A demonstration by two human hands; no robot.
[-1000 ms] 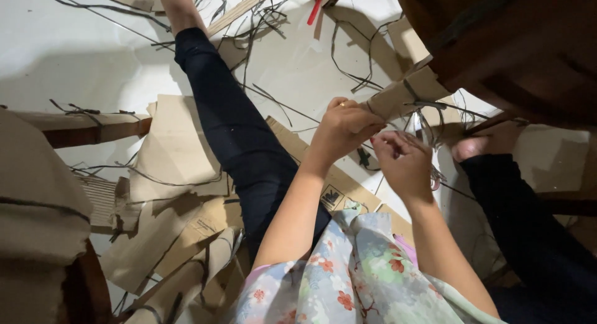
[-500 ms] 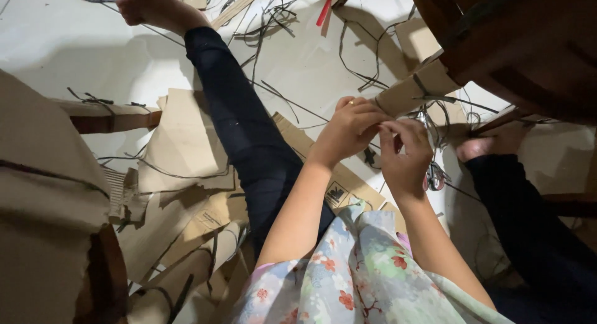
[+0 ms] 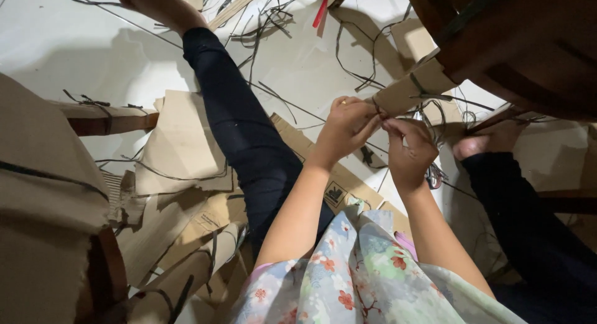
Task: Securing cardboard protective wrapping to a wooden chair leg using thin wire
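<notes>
My left hand [image 3: 346,129] and my right hand [image 3: 408,151] meet at the near end of a rolled cardboard piece [image 3: 409,92] that slants up to the right. Both hands pinch thin dark strings [image 3: 429,115] that wrap around this roll. The fingers are closed tight on the string; the exact grip point is hidden between the fingertips. A bundle of dark string hangs just right of my right hand. My legs in dark trousers [image 3: 239,122] stretch out on the white floor on either side of the hands.
Flat cardboard sheets [image 3: 183,147] and tied cardboard rolls [image 3: 106,117] lie at the left. Loose dark strings [image 3: 261,25] scatter over the white floor [image 3: 74,44]. A dark wooden piece of furniture [image 3: 516,44] fills the upper right. A red strip [image 3: 321,12] lies at the top.
The view has shifted a little, so my left foot shows higher in frame. My hands stay together on the string at the cardboard roll, fingers working slightly.
</notes>
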